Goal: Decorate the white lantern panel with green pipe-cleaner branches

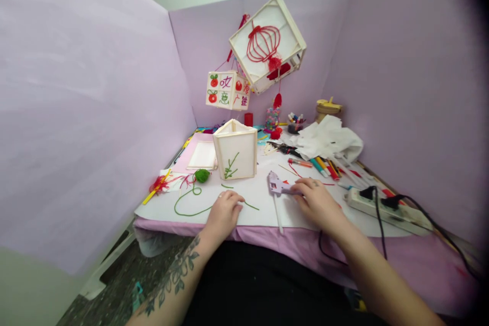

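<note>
My left hand [225,211] rests at the table's front, its fingers closed around a strand of green yarn [251,206] whose end sticks out past the fingertips. To the right, my right hand [317,201] grips the handle of a pale purple hot glue gun [278,184], which lies on the white sheet with a glue stick [278,214] poking out of it. A three-sided white paper lantern [244,150] with a wooden frame stands upright beyond both hands. Green yarn forms a branching shape on its front panel. Left of it sits a green yarn ball [201,175], its tail curling toward my left hand.
A power strip [389,209] with plugged-in cords lies at the right edge. Markers [326,168], black-handled pliers [284,148] and crumpled white material [330,137] lie behind my right hand. Two decorated lanterns [267,43] hang above the back. Red yarn [158,185] lies at the left.
</note>
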`<state>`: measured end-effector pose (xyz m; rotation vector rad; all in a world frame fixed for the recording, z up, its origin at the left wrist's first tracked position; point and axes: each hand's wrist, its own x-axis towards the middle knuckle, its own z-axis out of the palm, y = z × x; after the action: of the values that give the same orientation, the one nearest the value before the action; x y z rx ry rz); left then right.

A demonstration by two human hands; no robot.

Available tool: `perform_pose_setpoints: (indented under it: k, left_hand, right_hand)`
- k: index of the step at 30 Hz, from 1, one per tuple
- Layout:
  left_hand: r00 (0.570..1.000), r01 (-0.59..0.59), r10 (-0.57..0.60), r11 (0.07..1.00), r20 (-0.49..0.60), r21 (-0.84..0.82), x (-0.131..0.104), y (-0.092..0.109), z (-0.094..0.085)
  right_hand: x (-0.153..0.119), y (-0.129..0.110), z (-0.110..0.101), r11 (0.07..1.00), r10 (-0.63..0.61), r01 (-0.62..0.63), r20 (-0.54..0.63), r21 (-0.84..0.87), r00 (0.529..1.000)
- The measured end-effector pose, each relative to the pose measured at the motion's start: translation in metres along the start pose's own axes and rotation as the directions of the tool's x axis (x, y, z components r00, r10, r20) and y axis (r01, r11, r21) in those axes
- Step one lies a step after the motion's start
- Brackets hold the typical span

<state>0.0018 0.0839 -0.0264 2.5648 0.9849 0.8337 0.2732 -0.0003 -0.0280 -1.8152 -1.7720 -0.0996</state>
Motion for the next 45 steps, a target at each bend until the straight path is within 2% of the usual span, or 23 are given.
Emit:
perform_pose_setpoints:
  k: [3, 6, 8, 9, 11, 15, 20, 25, 28, 31, 35, 37, 38, 39, 40, 41, 42, 43, 44, 45]
  left_hand:
    - [0.999, -0.021, 0.02, 0.999, 0.034, 0.034, 0.005, -0.002, 0.001]
    - [0.998, -0.04, 0.037, 0.997, 0.059, 0.059, 0.011, -0.007, 0.001]
    - [0.996, -0.054, 0.048, 0.996, 0.072, 0.072, 0.016, -0.01, 0.003]
    - [0.995, -0.061, 0.055, 0.995, 0.078, 0.078, 0.018, -0.01, 0.004]
    - [0.994, -0.075, 0.067, 0.993, 0.091, 0.092, 0.021, -0.01, 0.007]
    - [0.995, -0.069, 0.058, 0.988, 0.087, 0.14, 0.023, -0.009, 0.014]
    - [0.997, -0.066, 0.058, 0.983, 0.049, 0.173, 0.019, -0.011, 0.017]
    - [0.992, -0.129, 0.128, 0.981, 0.015, 0.147, 0.015, -0.009, 0.016]
    - [0.986, -0.156, 0.162, 0.98, -0.042, 0.12, 0.012, -0.007, 0.008]
    - [0.98, -0.136, 0.147, 0.987, -0.132, 0.085, 0.008, -0.013, -0.004]
    - [0.975, -0.152, 0.156, 0.988, -0.157, 0.037, 0.004, -0.019, -0.02]
    - [0.953, -0.136, 0.116, 0.989, -0.281, -0.053, 0.003, -0.01, -0.029]
    - [0.908, -0.136, 0.075, 0.983, -0.413, -0.121, 0.003, -0.001, -0.034]
    - [0.817, -0.144, 0.012, 0.972, -0.576, -0.184, 0.004, 0.011, -0.039]
    - [0.667, -0.195, -0.018, 0.961, -0.745, -0.197, 0.005, 0.025, -0.044]
    - [0.455, -0.325, 0.036, 0.937, -0.89, -0.128, 0.005, 0.039, -0.047]
    - [0.213, -0.452, 0.106, 0.892, -0.971, -0.002, 0.005, 0.053, -0.05]
    - [0.045, -0.517, 0.184, 0.846, -0.982, 0.135, 0.003, 0.064, -0.051]
    - [-0.016, -0.532, 0.222, 0.824, -0.975, 0.196, 0.001, 0.072, -0.05]
    - [0.085, -0.509, 0.274, 0.838, -0.958, 0.194, -0.003, 0.076, -0.047]
  right_hand:
    - [0.016, 0.008, 0.0, 0.996, -0.014, 0.022, 0.08, -0.092, 0.997]
    - [0.018, 0.025, -0.019, 0.973, 0.148, -0.148, -0.014, -0.177, 0.989]
    - [0.013, 0.036, -0.035, 0.93, 0.27, -0.289, -0.111, -0.226, 0.956]
    - [0.008, 0.04, -0.042, 0.913, 0.307, -0.329, -0.123, -0.243, 0.944]
    - [0.0, 0.042, -0.049, 0.891, 0.359, -0.361, -0.061, -0.274, 0.931]
    - [-0.006, 0.038, -0.038, 0.858, 0.421, -0.347, 0.13, -0.379, 0.898]
    - [0.003, 0.043, -0.016, 0.817, 0.474, -0.376, 0.139, -0.437, 0.869]
    - [0.008, 0.054, -0.007, 0.813, 0.505, -0.401, 0.169, -0.421, 0.846]
    - [0.009, 0.052, -0.003, 0.813, 0.503, -0.395, 0.175, -0.428, 0.846]
    - [0.01, 0.046, -0.002, 0.807, 0.489, -0.384, 0.144, -0.449, 0.86]
    - [0.012, 0.042, -0.012, 0.818, 0.46, -0.361, 0.133, -0.448, 0.878]
    - [0.01, 0.032, -0.019, 0.836, 0.444, -0.378, 0.083, -0.398, 0.892]
    - [0.007, 0.021, -0.021, 0.867, 0.426, -0.391, 0.05, -0.31, 0.904]
    - [0.003, 0.006, -0.022, 0.905, 0.406, -0.401, 0.007, -0.146, 0.914]
    - [-0.003, -0.015, -0.021, 0.923, 0.368, -0.364, -0.008, 0.124, 0.93]
    - [-0.009, -0.04, -0.018, 0.856, 0.294, -0.292, 0.062, 0.426, 0.954]
    - [-0.015, -0.068, -0.014, 0.682, 0.157, -0.244, 0.187, 0.689, 0.97]
    - [-0.02, -0.098, -0.01, 0.446, -0.025, -0.262, 0.305, 0.856, 0.952]
    - [-0.023, -0.126, -0.006, 0.214, -0.212, -0.342, 0.385, 0.915, 0.898]
    - [-0.024, -0.149, -0.004, 0.02, -0.358, -0.425, 0.404, 0.905, 0.842]
